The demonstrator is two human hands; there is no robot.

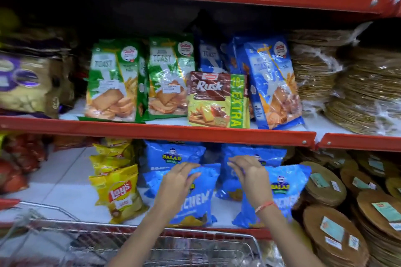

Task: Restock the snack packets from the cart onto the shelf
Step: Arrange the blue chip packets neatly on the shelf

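Observation:
Two rows of blue snack packets stand on the lower shelf [71, 197]. My left hand [180, 182] rests with curled, spread fingers on the top of the front left blue packet [195, 206]. My right hand [249, 175], a red thread on its wrist, lies the same way on the front right blue packet [284, 191]. Neither hand clearly grips its packet. More blue packets [173, 154] stand behind. Yellow chip packets [119, 191] stand in a row to the left. The wire cart [195, 243] is below my arms, and its contents are blurred.
The red shelf edge [156, 131] runs just above my hands. The shelf above holds green toast packs [112, 80], a rusk pack [219, 99] and blue toast packs [271, 80]. Stacks of flat round breads [323, 186] sit to the right, red packets [19, 162] to the left.

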